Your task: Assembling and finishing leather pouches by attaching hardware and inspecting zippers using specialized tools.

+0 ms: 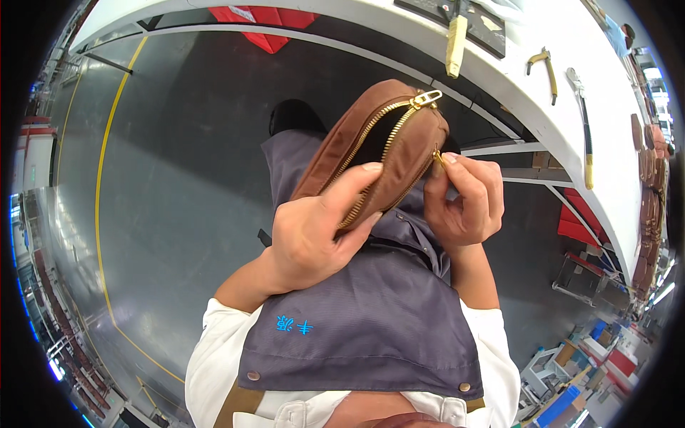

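Grey floor (pixel 193 200) below, brown bag (pixel 416 146) with mouth unzipped, grip of left hand (pixel 303 232) holding near end, grip of right hand (pixel 467 196) pinching zipper pull (pixel 438 158) (small, golden)

A workshop floor is seen here, bag-making by the look of it! Down the left of the frame, the smooth grey floor (pixel 171 178) is divided by a painted yellow line (pixel 102 164). Across the upper right, a long white bench (pixel 535 32) is strewn with pliers (pixel 551 75) and a long-handled tool (pixel 586 128). At centre, a brown zipped pouch (pixel 416 143) is held over a work apron (pixel 357 321), and at far right, brown pieces (pixel 648 214) are massed in a row.
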Tool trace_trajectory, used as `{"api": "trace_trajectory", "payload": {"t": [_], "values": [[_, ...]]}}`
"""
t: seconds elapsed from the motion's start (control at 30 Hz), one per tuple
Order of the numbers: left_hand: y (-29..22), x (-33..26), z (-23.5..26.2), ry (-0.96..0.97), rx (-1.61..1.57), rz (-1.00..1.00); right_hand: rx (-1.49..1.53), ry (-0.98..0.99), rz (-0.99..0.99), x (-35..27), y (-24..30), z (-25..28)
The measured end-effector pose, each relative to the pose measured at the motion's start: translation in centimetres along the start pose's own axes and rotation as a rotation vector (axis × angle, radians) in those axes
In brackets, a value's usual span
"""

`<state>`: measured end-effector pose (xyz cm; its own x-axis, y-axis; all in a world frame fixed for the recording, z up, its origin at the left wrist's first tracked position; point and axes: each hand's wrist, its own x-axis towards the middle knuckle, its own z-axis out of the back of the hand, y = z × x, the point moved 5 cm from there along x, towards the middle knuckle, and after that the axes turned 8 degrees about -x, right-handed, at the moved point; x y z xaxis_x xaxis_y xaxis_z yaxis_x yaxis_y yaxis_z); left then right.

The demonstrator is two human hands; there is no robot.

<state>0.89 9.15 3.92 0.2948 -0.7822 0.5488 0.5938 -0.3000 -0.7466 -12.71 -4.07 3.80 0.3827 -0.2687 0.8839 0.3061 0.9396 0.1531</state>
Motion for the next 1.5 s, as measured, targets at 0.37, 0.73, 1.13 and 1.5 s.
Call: {"api": "trace_trajectory", "payload": {"t": [0.37,0.73,1.13,1.5], "values": [[4.0,-2.5,-0.4,-0.288,-0.646,0.740,0.403,0.236,0.262,0.5,2.6,-5.0],[1.3,-3.9,2.0,-0.283,0.243,0.540,0.539,0.390,0.381,-0.2,4.8,-7.8],[1.8,-3.1,2.2,-0.300,0.323,0.446,0.429,0.327,0.358,0.2,5.8,-7.5],[2.3,-2.9,2.5,-0.256,0.273,0.497,0.446,0.328,0.348,0.1,5.8,-8.1]]}}
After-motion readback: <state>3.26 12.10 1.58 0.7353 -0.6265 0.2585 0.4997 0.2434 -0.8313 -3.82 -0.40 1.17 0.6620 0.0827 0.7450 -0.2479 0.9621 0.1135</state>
